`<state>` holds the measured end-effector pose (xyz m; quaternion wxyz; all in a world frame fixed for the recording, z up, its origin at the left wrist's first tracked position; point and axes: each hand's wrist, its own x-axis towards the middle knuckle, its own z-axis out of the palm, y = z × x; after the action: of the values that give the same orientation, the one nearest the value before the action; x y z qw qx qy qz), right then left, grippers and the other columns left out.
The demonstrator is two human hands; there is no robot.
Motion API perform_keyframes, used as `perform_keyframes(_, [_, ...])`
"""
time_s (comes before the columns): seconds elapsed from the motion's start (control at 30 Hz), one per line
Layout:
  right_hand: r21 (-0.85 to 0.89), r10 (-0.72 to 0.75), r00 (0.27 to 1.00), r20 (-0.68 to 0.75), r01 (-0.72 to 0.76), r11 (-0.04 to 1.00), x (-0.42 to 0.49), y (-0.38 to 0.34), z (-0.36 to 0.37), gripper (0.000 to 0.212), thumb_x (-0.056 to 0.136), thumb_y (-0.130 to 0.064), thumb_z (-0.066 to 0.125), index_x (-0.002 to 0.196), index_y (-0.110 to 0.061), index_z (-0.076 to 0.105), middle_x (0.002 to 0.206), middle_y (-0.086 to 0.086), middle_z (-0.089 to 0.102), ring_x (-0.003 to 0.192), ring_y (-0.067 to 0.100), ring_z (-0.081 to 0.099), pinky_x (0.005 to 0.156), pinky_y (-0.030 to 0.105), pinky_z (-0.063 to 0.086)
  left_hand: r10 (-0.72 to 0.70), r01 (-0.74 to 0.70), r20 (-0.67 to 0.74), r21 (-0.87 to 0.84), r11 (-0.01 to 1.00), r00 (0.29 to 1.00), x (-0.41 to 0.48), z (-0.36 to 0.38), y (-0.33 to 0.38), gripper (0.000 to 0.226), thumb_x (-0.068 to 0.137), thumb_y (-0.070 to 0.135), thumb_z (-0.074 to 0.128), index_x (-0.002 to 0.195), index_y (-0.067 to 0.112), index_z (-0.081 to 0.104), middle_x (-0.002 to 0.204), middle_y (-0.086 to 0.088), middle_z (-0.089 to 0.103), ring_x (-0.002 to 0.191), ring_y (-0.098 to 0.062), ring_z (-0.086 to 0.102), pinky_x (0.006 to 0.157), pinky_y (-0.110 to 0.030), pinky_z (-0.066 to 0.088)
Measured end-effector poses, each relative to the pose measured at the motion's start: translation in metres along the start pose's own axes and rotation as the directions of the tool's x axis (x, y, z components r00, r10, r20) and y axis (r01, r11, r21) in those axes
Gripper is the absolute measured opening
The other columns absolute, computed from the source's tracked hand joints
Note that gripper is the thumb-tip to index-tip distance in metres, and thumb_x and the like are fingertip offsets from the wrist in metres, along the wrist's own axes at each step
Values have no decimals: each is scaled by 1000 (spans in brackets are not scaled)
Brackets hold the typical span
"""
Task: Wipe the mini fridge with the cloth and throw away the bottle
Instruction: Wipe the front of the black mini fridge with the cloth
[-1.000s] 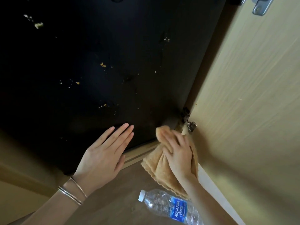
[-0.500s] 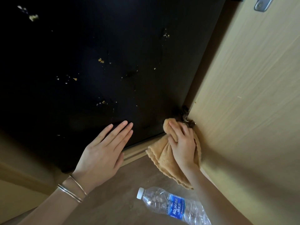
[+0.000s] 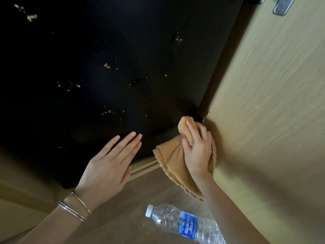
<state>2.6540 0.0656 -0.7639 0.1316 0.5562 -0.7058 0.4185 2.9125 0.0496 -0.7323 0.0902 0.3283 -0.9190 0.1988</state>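
The black mini fridge (image 3: 109,50) fills the upper left, its front speckled with yellowish crumbs. My left hand (image 3: 107,166) lies flat with straight fingers against the fridge's lower edge. My right hand (image 3: 197,147) grips a bunched tan cloth (image 3: 172,164) at the fridge's lower right corner, where it meets the wooden door. A crumpled clear plastic bottle (image 3: 184,224) with a blue label and white cap lies on its side on the floor below my right forearm.
An open light-wood cabinet door (image 3: 263,103) stands at the right, with a metal hinge (image 3: 283,6) at its top. A wooden sill (image 3: 146,168) runs under the fridge. Brown floor (image 3: 123,217) spreads below.
My right hand has carried the cloth upward and a little right, into the fridge's lower right corner, now covering the lower hinge. My left hand has stayed in place.
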Motion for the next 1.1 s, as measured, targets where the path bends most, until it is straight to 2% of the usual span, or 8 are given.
perform_keyframes(0.13, [-64, -44, 999, -24, 42, 997, -1, 5, -15, 40, 88, -27, 56, 128, -21, 57, 119, 7, 58, 92, 22, 52, 75, 29, 48, 6, -6, 3, -1, 1000, 1000, -1, 0, 0, 60, 93, 29, 29, 146, 1, 38, 159, -14, 27, 149, -25, 18, 122, -42, 7])
perform_keyframes(0.3, [-215, 124, 954, -271, -185, 959, 27, -12, -28, 45, 86, -22, 60, 131, -19, 55, 123, 12, 52, 100, 24, 47, 71, 29, 45, 5, -5, -4, -1, 1000, 1000, -1, 0, 0, 60, 93, 28, 29, 146, 0, 36, 159, -14, 26, 149, -25, 17, 123, -43, 7])
perform_keyframes(0.47, [-332, 251, 962, -102, -271, 904, 25, -13, -11, 49, 80, -17, 69, 128, -19, 57, 121, 13, 51, 99, 29, 51, 68, 39, 52, 9, -9, -3, 8, 1000, 1000, -1, 0, -1, 60, 93, 28, 29, 146, 0, 37, 159, -15, 25, 150, -25, 15, 123, -42, 5])
perform_keyframes(0.57, [-238, 335, 942, 17, -322, 916, 3, -4, -3, 45, 83, -16, 67, 127, -20, 57, 118, 12, 51, 100, 28, 50, 76, 44, 53, 13, -13, -10, 11, 1000, 1000, -1, 1, -2, 60, 93, 28, 28, 145, 0, 38, 158, -15, 27, 148, -26, 18, 122, -42, 7])
perform_keyframes(0.7, [-44, 42, 997, -59, -44, 998, -14, -4, -16, 39, 88, -19, 60, 127, -14, 58, 116, 12, 54, 98, 21, 51, 87, 31, 47, 15, -15, -5, 12, 1000, 1000, -1, 1, -3, 60, 93, 28, 28, 145, 1, 38, 159, -14, 27, 148, -25, 18, 122, -42, 6])
perform_keyframes(0.83, [58, 46, 947, -317, -29, 998, 24, -19, -30, 36, 90, -16, 60, 125, -7, 60, 115, 17, 55, 100, 23, 53, 92, 26, 43, 12, -12, -14, 32, 999, 1000, -2, 2, -1, 60, 94, 27, 27, 147, 1, 34, 160, -14, 24, 149, -25, 16, 123, -42, 6])
perform_keyframes(0.97, [118, -107, 967, -231, 137, 983, 42, -30, -22, 35, 93, -25, 55, 125, -11, 59, 120, 14, 54, 104, 23, 55, 90, 29, 49, 7, -7, -4, 30, 1000, 1000, -2, 3, -1, 60, 93, 28, 27, 147, 2, 36, 159, -14, 25, 149, -26, 17, 123, -42, 5])
perform_keyframes(1.1, [67, -154, 973, -170, 168, 984, 20, -19, -2, 35, 93, -25, 56, 127, -15, 57, 122, 8, 51, 103, 25, 55, 88, 33, 50, 9, -9, 2, 37, 999, 1000, -2, 2, -1, 60, 93, 28, 27, 147, 2, 35, 160, -14, 24, 150, -26, 14, 123, -43, 5])
